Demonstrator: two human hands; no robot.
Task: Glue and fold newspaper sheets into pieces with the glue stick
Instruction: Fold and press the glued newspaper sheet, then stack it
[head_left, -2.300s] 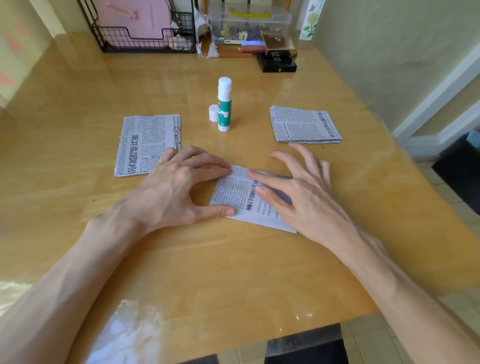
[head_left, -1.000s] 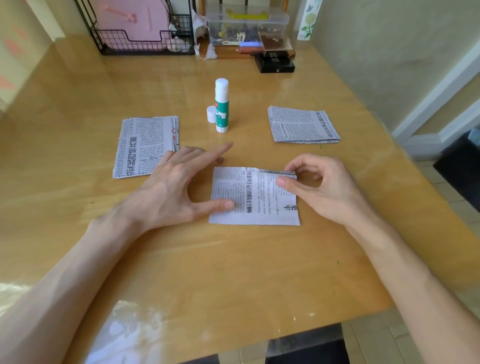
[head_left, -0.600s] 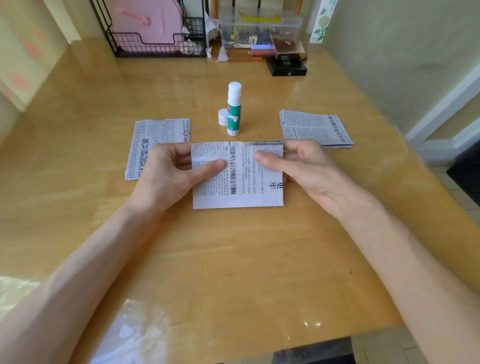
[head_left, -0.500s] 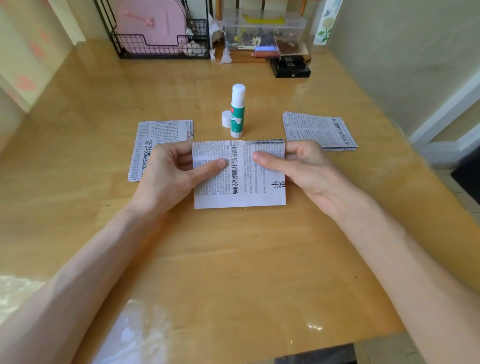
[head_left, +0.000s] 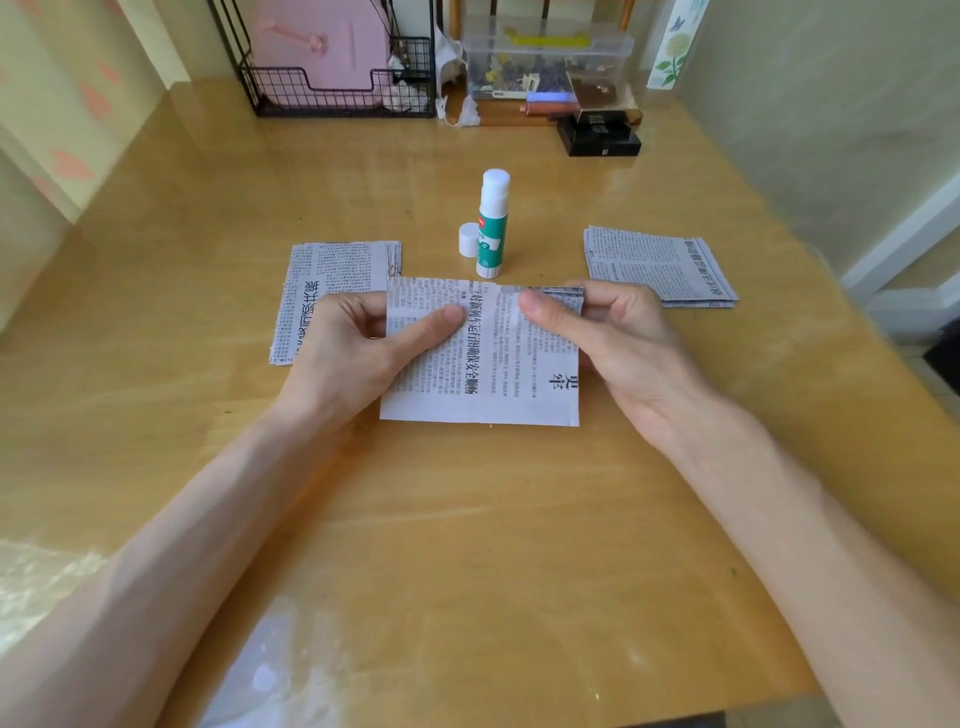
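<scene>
Newspaper piece (head_left: 483, 364) is at mid-table (head_left: 467, 545), print facing you. Your left hand (head_left: 353, 358) pinches its left edge, thumb on top. Your right hand (head_left: 623, 343) pinches the top right corner the same way. The glue stick (head_left: 492, 228) stands upright just behind it, with the cap (head_left: 468, 239) beside it. One newspaper pile (head_left: 322, 275) lies partly behind your left hand, and a second pile (head_left: 660, 265) lies at right.

A folded newspaper piece (head_left: 488, 374) is pinched at its top edge by the left hand (head_left: 353, 353) and right hand (head_left: 623, 338), with the upright glue stick (head_left: 492, 228) just beyond them.
</scene>
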